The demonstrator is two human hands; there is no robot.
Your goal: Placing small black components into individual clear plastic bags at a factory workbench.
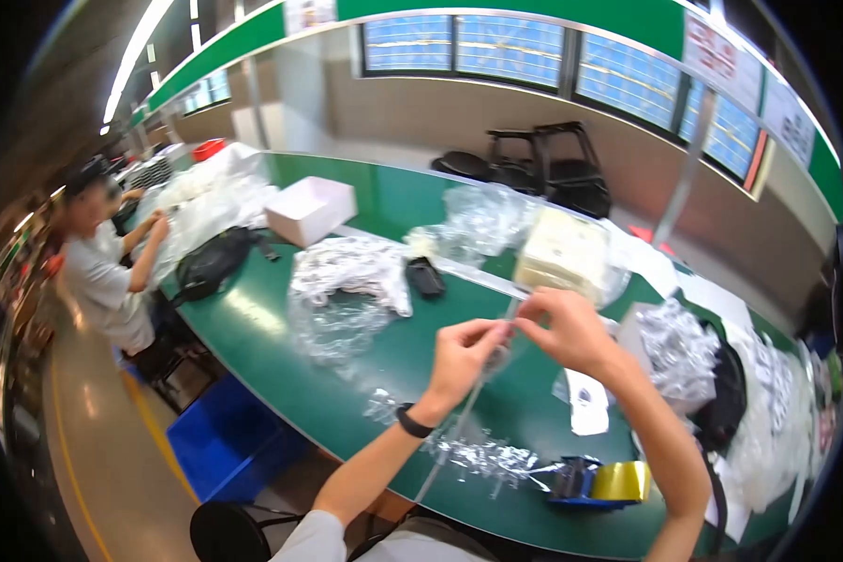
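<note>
Both hands meet above the middle of the green surface [281, 328], raised clear of it. The left hand [464, 354] is closed, thumb and forefinger pinching the top edge of a long, narrow, clear plastic sleeve [468, 398]; the right hand [571, 330] pinches the same edge just beside it, fingertips nearly touching those of the left. The sleeve hangs slantwise from the pinch down toward the near edge of the surface, past the black wristband [412, 421] on the left wrist.

Judged from its drape and glassy sheen, the sleeve is very light, limp and slippery, liable to crease or tear rather than break; a fingertip pinch at the open top edge, one hand on each side, appears the surest hold, since the film offers no stiffness lower down.

Below the hands, by the near edge, lies a crumpled strip of shiny clear film [482, 459], and to its right a blue tape dispenser with a yellow roll [604, 482]. A white printed slip [585, 398] lies beneath the right forearm. Beyond the hands stands a cream block wrapped in clear film [562, 255]; leftward lie a heap of clear bagged white items [347, 272], a small black object [425, 277] and an open white cardboard box [311, 208]. At the left edge a seated person in a grey shirt [103, 272] works beside a black bag [211, 262].
</note>
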